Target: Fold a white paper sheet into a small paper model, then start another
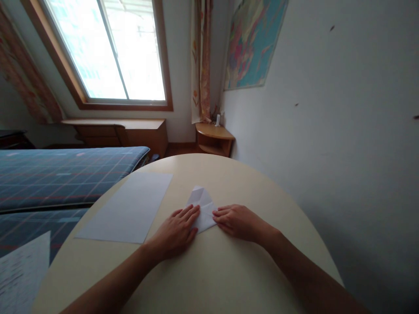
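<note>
A small piece of white folded paper (205, 210) lies on the round cream table, its creases visible and its narrow end pointing away from me. My left hand (178, 229) rests flat over its left side, fingers stretched out and pressing on it. At the paper's right corner, my right hand (237, 222) has its fingers closed together on the edge. The fingers cover that corner, so the exact grip there is partly hidden. A larger flat white sheet (131, 209) lies to the left of my left hand.
The round table (209, 279) has its far edge near a blue plaid mattress (65, 174) on the left. A printed sheet (26, 274) is at the lower left. Beyond stand a wooden desk (144, 125) and a corner shelf (214, 131). A white wall (343, 144) runs along the right.
</note>
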`<state>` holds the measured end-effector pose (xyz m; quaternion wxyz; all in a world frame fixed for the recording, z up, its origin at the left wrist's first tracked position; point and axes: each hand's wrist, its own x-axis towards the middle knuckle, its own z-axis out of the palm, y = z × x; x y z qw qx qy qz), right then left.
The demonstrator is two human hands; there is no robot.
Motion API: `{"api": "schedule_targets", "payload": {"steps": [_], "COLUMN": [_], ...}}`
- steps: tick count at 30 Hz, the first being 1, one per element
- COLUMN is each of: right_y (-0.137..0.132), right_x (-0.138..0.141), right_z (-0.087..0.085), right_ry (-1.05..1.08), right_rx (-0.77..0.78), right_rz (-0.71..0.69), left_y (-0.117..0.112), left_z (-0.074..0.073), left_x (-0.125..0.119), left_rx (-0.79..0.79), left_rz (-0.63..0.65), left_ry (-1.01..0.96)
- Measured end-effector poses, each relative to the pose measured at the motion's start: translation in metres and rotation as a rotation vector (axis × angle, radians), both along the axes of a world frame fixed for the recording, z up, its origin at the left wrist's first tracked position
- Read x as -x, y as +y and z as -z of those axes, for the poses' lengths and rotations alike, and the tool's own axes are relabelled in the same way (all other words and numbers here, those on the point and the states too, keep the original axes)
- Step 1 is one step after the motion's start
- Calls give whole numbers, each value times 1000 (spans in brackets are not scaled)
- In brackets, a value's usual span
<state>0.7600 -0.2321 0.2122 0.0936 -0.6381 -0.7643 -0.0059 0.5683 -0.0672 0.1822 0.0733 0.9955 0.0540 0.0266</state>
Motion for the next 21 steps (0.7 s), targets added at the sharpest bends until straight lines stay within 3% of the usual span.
{"api": "schedule_targets", "payload": {"steps": [4, 15, 21], "right_y": [-5, -11, -9], "right_x": [0, -1, -2], "right_z": [-2, 20, 23], "right_ry": [-37, 132, 74], "right_rx": [26, -142, -122], "right_rz": [-18, 179, 124], "left_y": [-1, -3, -3], "left_z": [-3, -1, 6], "left_x": [0, -1, -1], "left_rx": [11, -11, -27], "left_rz": [1, -9, -7], "left_ry": [-15, -12, -39]}}
